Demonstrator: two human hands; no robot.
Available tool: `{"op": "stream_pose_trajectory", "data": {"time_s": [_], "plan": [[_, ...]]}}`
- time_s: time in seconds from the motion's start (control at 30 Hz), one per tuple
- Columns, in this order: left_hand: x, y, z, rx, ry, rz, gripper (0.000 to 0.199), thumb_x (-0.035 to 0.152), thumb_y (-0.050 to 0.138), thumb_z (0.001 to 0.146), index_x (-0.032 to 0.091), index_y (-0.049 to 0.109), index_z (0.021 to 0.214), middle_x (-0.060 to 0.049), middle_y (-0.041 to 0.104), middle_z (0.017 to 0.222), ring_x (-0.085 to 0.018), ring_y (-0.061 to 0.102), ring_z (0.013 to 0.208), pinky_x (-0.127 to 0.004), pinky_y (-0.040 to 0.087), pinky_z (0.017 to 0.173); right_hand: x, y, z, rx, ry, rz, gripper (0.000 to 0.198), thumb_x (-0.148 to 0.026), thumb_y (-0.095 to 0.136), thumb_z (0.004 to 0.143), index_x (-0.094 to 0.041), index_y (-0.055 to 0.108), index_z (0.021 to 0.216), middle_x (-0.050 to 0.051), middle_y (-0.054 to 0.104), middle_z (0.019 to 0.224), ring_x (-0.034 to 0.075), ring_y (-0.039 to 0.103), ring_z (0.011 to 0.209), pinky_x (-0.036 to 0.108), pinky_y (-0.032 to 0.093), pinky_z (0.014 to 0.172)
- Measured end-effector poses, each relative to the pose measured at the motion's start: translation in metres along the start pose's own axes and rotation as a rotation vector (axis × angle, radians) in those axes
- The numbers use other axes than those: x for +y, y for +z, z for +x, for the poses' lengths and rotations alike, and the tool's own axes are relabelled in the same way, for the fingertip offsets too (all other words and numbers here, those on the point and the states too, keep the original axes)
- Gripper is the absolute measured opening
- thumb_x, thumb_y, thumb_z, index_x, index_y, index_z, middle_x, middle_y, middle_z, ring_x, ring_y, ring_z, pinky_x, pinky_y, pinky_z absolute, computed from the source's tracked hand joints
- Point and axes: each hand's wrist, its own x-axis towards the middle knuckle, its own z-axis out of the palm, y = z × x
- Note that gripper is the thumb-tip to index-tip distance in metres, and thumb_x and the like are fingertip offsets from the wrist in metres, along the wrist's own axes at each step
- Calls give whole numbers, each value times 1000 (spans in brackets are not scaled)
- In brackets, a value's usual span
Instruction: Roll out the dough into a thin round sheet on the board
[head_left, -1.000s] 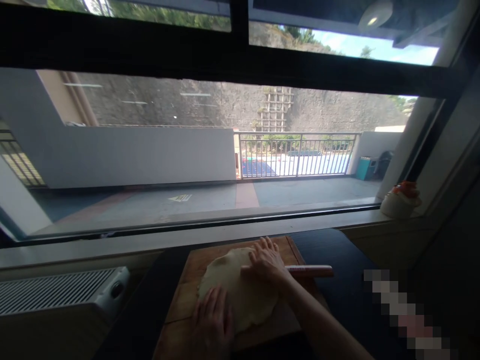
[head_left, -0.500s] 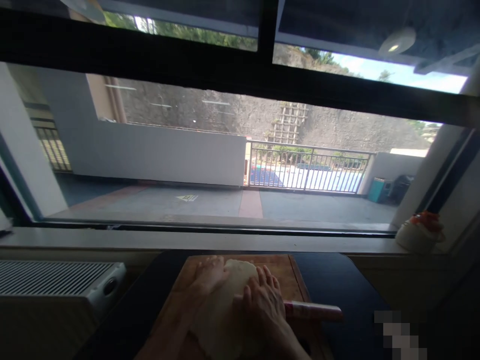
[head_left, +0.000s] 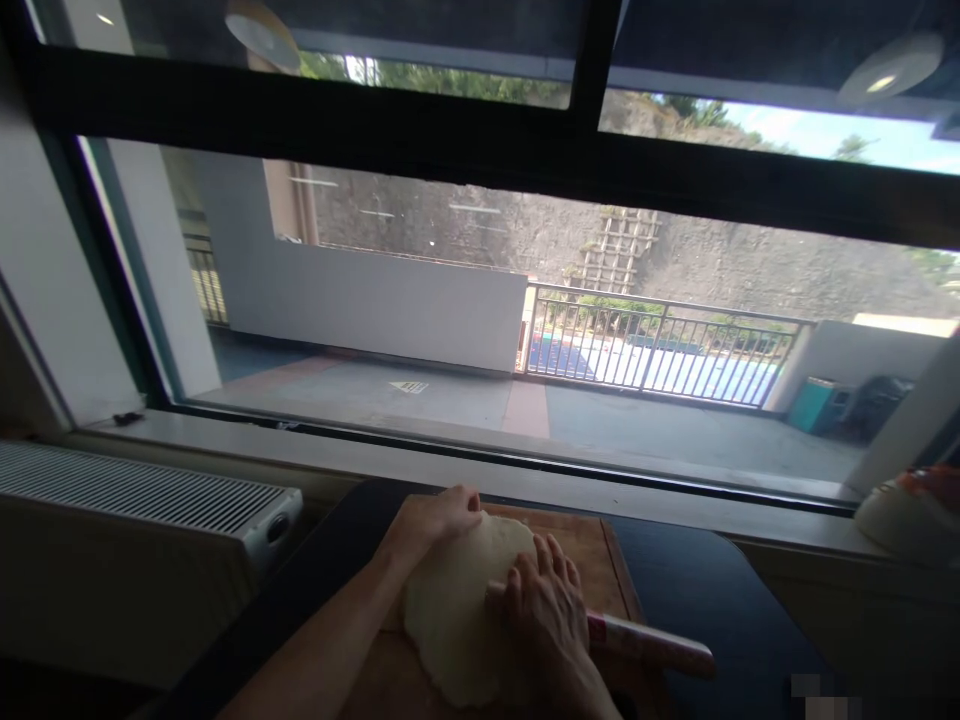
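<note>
A flat, pale sheet of dough (head_left: pixel 457 600) lies on a wooden board (head_left: pixel 577 530). My left hand (head_left: pixel 446 512) is at the dough's far left edge, its fingers curled in and closed on that rim; the fingertips are partly hidden. Over the dough's right side is my right hand (head_left: pixel 549 600), with a rolling pin (head_left: pixel 660 645) passing beneath the palm. Its fingers drape forward over the pin towards the board. One end of the pin shows left of this hand, and the longer part sticks out to the right past the board.
Under the board is a dark table (head_left: pixel 697 580) with rounded corners. A white radiator (head_left: pixel 270 525) stands to the left. Beyond the table runs a windowsill (head_left: pixel 600 490) below a large window, with a pale round container (head_left: pixel 892 520) at its right end.
My left hand has gone from lying flatter beside the dough to curled fingers at its far edge. My right hand stays over the rolling pin. The view has turned left and tilted.
</note>
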Motion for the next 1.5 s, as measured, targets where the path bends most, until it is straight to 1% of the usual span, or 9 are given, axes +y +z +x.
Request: {"op": "stream_pose_trajectory", "data": {"time_s": [0.23, 0.5, 0.6, 0.77, 1.03, 1.1, 1.33, 1.4, 1.5], "plan": [[-19, 7, -27, 236, 89, 211, 30, 37, 38, 86, 15, 59, 83, -10, 62, 87, -20, 56, 86, -32, 37, 82, 3, 1, -1, -38, -14, -13, 38, -39, 27, 91, -26, 56, 113, 4, 37, 140, 25, 21, 133, 46, 14, 106], [-38, 28, -78, 430, 143, 328, 34, 37, 33, 89, 19, 57, 104, -8, 58, 105, -21, 51, 101, -35, 33, 93, 20, -12, 81, -171, 127, 27, 49, -39, 29, 91, -14, 42, 131, 15, 25, 145, 29, 18, 134, 48, 17, 105], [-49, 33, -90, 456, 134, 302, 33, 35, 34, 88, 20, 57, 106, -8, 57, 111, -21, 49, 107, -35, 31, 97, 11, -9, 45, -144, 69, 81, 54, -42, 20, 93, -16, 30, 138, 9, 21, 148, 24, 13, 136, 41, 17, 108], [-52, 33, -93, 445, 103, 270, 33, 37, 36, 88, 20, 57, 105, -7, 57, 112, -21, 49, 107, -37, 29, 99, 1, -4, -21, -126, -93, 100, 49, -45, 21, 93, -27, 36, 136, -2, 29, 145, 19, 11, 137, 37, 14, 110], [-52, 32, -93, 451, 128, 308, 30, 32, 36, 88, 18, 57, 105, -8, 57, 111, -20, 49, 107, -36, 31, 100, 32, -7, 104, -184, 245, 83, 57, -43, 18, 93, -12, 29, 140, 13, 27, 145, 27, 20, 134, 47, 17, 106], [-54, 32, -93, 460, 139, 310, 29, 32, 37, 87, 20, 57, 105, -7, 58, 110, -20, 50, 106, -37, 31, 100, 28, -6, 93, -165, 201, 82, 58, -45, 18, 93, -13, 30, 139, 13, 27, 145, 27, 19, 134, 47, 17, 106], [-57, 36, -91, 506, 170, 301, 26, 31, 39, 87, 21, 56, 105, -7, 58, 110, -22, 51, 106, -40, 33, 99, 0, -8, -46, 23, -260, 18, 40, -40, 34, 91, -29, 47, 127, -2, 43, 137, 23, 20, 134, 42, 10, 110], [-58, 37, -90, 501, 162, 301, 27, 32, 40, 87, 21, 55, 106, -7, 58, 109, -22, 50, 107, -41, 34, 98, 0, -11, -39, 27, -269, 2, 36, -39, 34, 92, -30, 51, 122, -2, 48, 132, 23, 23, 133, 43, 9, 110], [-58, 37, -89, 490, 162, 309, 27, 32, 40, 87, 20, 55, 106, -7, 57, 111, -22, 49, 108, -40, 34, 99, 9, -14, 24, -33, -149, -30, 39, -41, 26, 94, -26, 59, 107, 3, 54, 122, 24, 27, 130, 45, 16, 105]]}}
